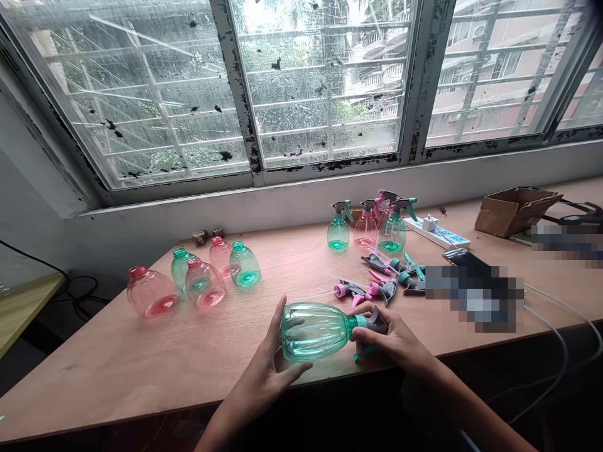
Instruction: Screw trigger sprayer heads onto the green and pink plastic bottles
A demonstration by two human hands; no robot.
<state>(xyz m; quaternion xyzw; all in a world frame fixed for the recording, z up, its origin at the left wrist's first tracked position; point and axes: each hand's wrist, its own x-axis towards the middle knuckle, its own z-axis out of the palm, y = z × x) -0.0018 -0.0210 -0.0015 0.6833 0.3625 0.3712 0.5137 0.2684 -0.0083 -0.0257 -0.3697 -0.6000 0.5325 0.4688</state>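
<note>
teal plastic spray bottle (pixel 313 331), entry one: where does it sit?

— on its side, held in both hands over the front edge of the wooden bench top (pixel 117 376), neck toward the person's right.

and the hands?

— apart, one at each end. left hand (pixel 264 376) cups the ribbed body, fingers spread beneath it. right hand (pixel 391 342) is clamped around the neck and the grey-and-teal trigger head (pixel 375 321).

is that a sound hold?

— it looks sound: the body is braced in one palm and the other grip sits right at the collar, which keeps bottle and head in line. the fingers hide the threads, so i cannot tell how far the head is seated.

other stock on hand?

— headless pink bottles (pixel 151 292) and headless teal bottles (pixel 244 265) stand to the left. loose trigger heads (pixel 372 290) lie just ahead of the hands. assembled spray bottles (pixel 338 231) stand beyond them, beside a white power strip (pixel 436 232).
</note>
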